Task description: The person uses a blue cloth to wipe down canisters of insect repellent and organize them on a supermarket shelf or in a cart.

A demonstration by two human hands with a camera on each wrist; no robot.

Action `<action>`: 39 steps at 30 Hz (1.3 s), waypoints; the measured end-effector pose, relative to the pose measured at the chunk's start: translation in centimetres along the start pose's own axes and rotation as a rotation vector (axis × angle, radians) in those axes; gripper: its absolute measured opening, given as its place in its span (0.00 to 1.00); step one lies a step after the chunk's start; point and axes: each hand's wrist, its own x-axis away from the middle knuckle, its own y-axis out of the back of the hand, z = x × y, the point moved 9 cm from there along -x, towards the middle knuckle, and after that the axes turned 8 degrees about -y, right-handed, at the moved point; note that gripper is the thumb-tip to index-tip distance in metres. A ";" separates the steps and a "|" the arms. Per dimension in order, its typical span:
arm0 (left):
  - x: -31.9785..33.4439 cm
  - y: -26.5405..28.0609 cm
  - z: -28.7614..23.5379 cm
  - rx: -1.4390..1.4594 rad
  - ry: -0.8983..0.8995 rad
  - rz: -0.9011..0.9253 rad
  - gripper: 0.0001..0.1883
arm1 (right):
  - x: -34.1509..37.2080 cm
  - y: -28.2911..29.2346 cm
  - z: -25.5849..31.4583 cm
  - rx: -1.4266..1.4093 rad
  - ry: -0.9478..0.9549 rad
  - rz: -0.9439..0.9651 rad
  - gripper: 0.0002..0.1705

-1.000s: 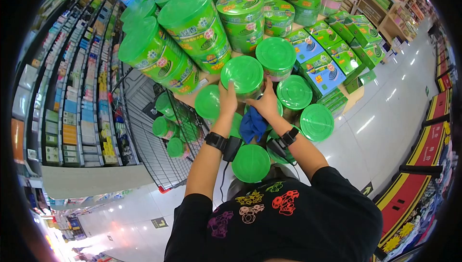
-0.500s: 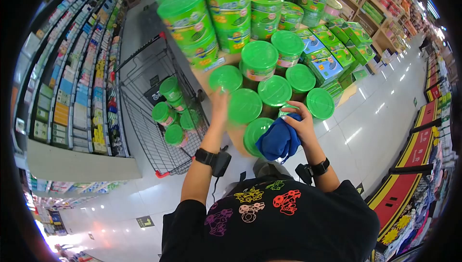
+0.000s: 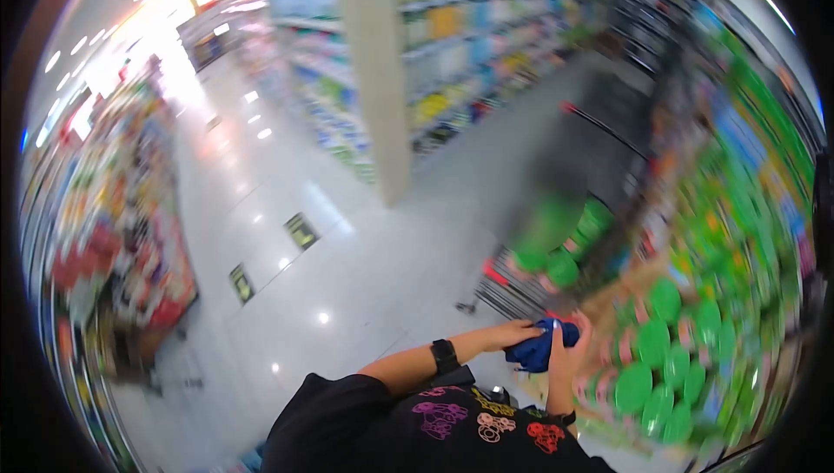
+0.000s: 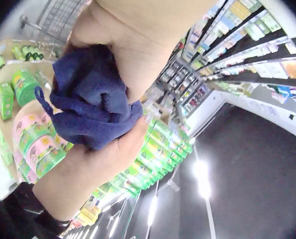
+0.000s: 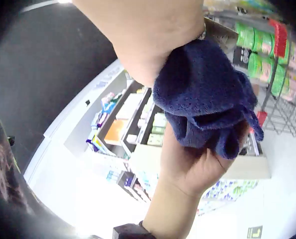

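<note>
A dark blue terry cloth is bunched up between both hands in front of the body. My left hand grips its left side, and my right hand holds it from the right. In the left wrist view the crumpled cloth has a small hanging loop at one edge. The right wrist view shows the left palm pressed against the cloth from below. Several green-lidded tubs stand on the display to the right of the hands.
A wire shopping cart with several green-lidded tubs inside stands just beyond the hands. Stocked shelves line the aisle ahead, ending in a pale end panel. A heaped goods display stands at the left on the tiled floor.
The view has swung leftward, away from the tub display. The left hand has left the tubs and joined the right hand on the blue cloth.
</note>
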 end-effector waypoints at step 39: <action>-17.6 17.4 2.4 -0.990 0.500 0.249 0.27 | -10.5 -16.4 -29.8 0.425 -0.550 0.877 0.36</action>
